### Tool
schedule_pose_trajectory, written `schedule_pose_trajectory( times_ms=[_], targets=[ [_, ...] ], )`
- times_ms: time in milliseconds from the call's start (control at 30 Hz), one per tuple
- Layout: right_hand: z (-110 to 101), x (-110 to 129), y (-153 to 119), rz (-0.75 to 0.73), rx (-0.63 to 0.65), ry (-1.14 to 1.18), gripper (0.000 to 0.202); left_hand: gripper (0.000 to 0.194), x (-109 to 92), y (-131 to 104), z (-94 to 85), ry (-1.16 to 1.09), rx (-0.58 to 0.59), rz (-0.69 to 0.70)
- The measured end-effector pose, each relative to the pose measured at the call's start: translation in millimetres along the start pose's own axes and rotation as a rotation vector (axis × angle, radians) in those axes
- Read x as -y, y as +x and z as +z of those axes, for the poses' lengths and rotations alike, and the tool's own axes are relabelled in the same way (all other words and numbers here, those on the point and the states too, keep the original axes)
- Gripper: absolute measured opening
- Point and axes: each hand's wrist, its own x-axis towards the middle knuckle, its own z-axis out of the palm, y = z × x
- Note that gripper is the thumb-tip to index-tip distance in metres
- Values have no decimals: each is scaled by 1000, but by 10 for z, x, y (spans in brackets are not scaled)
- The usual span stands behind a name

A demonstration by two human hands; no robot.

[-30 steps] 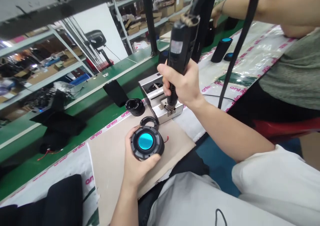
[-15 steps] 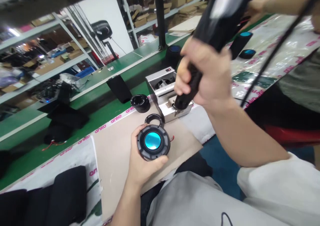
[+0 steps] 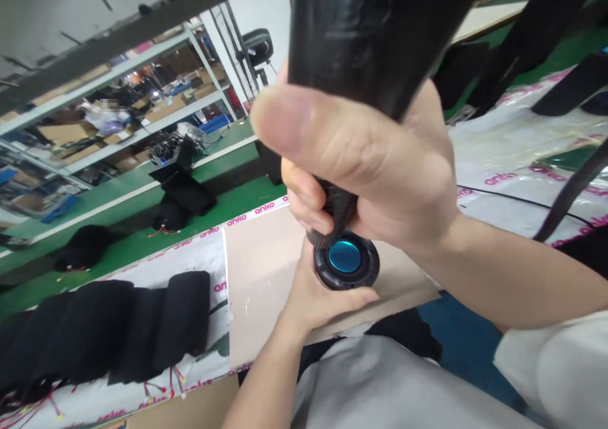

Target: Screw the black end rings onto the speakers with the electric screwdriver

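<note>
My left hand [image 3: 311, 299] curls around a round black speaker-like part [image 3: 369, 267] with a shiny blue disc in its centre. The blue face points up toward me. In my right hand [image 3: 394, 169] is a black electric screwdriver [image 3: 365, 42], upright with its thick body on top. Its lower end is just over the left edge of the part's rim. Whether the tip touches the rim is hidden by my fingers. Under the part lies a tan cardboard sheet [image 3: 259, 289].
Several black fabric-covered cylinders [image 3: 183, 318] with thin coloured wires lie at the left. Further black pieces [image 3: 173, 210] rest on the green bench [image 3: 232, 191]. A dark cable [image 3: 570, 194] hangs at the right. Storage shelves [image 3: 156, 121] stand behind.
The screwdriver has come down from the upper right to the part's rim, with my right hand around it. My left hand keeps its grip on the part. The view has swung left.
</note>
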Motion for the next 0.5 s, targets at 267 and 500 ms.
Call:
schedule_pose_trajectory(
  times_ms=[267,500],
  targets=[
    [109,-94,57,19,189,-22,25,93,67,-95,-21,39,12,-145],
    [-5,-258,73,162,237,-84,29,116,73,-17,-30,23,3,-131]
  ],
)
